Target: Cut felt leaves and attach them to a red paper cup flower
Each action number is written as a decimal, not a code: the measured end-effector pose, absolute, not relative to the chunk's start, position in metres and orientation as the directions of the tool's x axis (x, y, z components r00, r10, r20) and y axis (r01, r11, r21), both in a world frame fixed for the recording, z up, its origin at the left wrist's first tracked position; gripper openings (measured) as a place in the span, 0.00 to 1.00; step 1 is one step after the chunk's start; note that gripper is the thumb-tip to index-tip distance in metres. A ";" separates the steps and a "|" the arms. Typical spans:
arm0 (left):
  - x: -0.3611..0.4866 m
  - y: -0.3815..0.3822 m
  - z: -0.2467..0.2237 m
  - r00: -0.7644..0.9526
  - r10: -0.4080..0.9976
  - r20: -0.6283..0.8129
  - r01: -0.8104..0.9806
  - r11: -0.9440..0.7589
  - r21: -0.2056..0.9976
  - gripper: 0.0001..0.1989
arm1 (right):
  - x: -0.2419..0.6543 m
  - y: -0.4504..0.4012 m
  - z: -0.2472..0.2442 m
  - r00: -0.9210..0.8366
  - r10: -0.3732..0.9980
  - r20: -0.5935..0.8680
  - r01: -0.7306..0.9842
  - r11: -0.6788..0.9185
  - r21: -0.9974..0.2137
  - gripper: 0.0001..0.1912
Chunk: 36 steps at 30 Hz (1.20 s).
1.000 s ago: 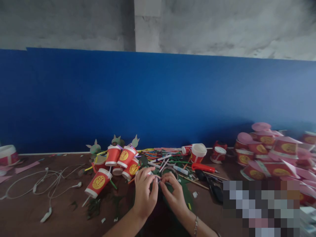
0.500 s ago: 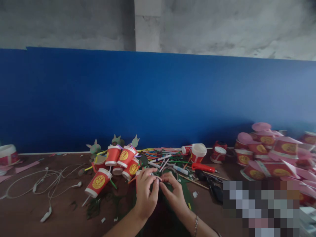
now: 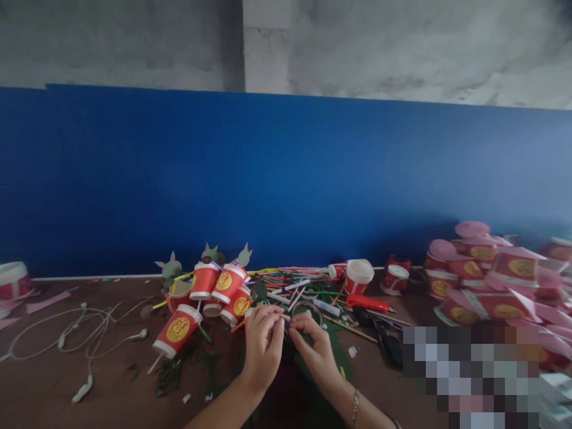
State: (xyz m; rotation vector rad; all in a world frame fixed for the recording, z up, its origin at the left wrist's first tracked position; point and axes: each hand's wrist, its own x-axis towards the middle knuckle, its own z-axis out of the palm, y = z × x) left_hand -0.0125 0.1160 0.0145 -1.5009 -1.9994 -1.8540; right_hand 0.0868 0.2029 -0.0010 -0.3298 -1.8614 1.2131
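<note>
My left hand (image 3: pixel 263 345) and my right hand (image 3: pixel 316 350) meet at their fingertips above the near middle of the table. Each has thumb and fingers pinched together. Between them is something small and thin, too hidden to name. Dark green paper (image 3: pixel 337 351) lies beneath the right hand. Just behind the left hand, a red paper cup (image 3: pixel 248 319) is mostly covered by the fingers. To the left, several red paper cups (image 3: pixel 229 283) with yellow emblems are heaped, some with grey-green animal-head cutouts (image 3: pixel 245 255) on top.
Behind the hands lie markers (image 3: pixel 298 285), coloured sticks, a glue tube (image 3: pixel 327 307) and a red-handled tool (image 3: pixel 367 303). Black scissors (image 3: pixel 389 344) are at right, near stacked cups with pink paper (image 3: pixel 504 268). White earphones (image 3: pixel 83 388) trail at left. A blue panel (image 3: pixel 286 179) stands behind the table.
The fingertips have drawn slightly apart, with the left hand shifting a little left. Both stay pinched close together; the things on the table have not moved.
</note>
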 end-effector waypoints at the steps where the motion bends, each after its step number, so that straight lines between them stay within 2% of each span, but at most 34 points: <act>1: -0.013 0.116 0.016 -0.554 0.602 0.574 0.600 -0.188 0.777 0.09 | 0.087 0.203 -0.001 -0.585 0.625 0.518 -0.218 0.494 -0.842 0.07; 6: -0.012 0.117 0.026 -0.701 0.608 0.373 0.310 -0.210 0.927 0.13 | 0.087 0.204 -0.002 -0.530 0.682 0.504 -0.178 0.491 -0.853 0.09; 11: -0.011 0.117 0.029 -0.735 0.623 0.268 0.122 -0.268 0.956 0.14 | 0.087 0.205 -0.005 -0.515 0.701 0.494 -0.151 0.493 -0.857 0.10; 18: -0.010 0.118 0.026 -0.711 0.647 0.277 0.163 -0.232 0.959 0.13 | 0.087 0.205 -0.007 -0.529 0.653 0.541 -0.209 0.518 -0.830 0.07; 23: -0.009 0.119 0.024 -0.699 0.649 0.300 0.192 -0.234 0.953 0.13 | 0.086 0.204 -0.010 -0.521 0.667 0.533 -0.197 0.513 -0.835 0.08; 28: -0.009 0.118 0.023 -0.704 0.647 0.291 0.195 -0.219 0.956 0.14 | 0.086 0.203 -0.011 -0.469 0.728 0.499 -0.179 0.475 -0.861 0.17; 36: -0.008 0.120 0.024 -0.704 0.661 0.261 0.147 -0.224 0.964 0.15 | 0.086 0.204 -0.015 -0.468 0.716 0.518 -0.198 0.487 -0.851 0.14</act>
